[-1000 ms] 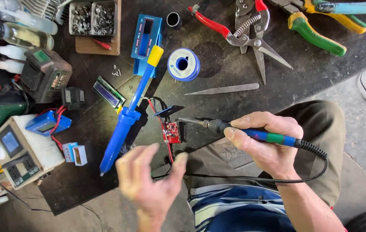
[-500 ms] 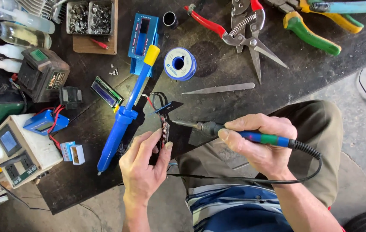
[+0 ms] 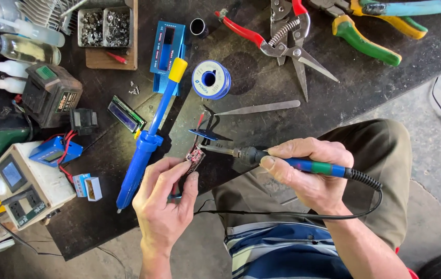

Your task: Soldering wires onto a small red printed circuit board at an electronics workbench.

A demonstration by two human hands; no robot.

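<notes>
Fingers of the left hand (image 3: 164, 199), low centre, pinch a small red circuit board (image 3: 195, 155) upright; right hand (image 3: 311, 170) grips a soldering iron (image 3: 282, 161), tip at the board.

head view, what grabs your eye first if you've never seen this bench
At centre, the right hand holds a blue-handled soldering iron, its tip at a small red circuit board pinched on edge by the left hand. Just left lies a long blue desoldering pump with a yellow plunger, a solder spool above it. Red-handled snips lie along the top.
</notes>
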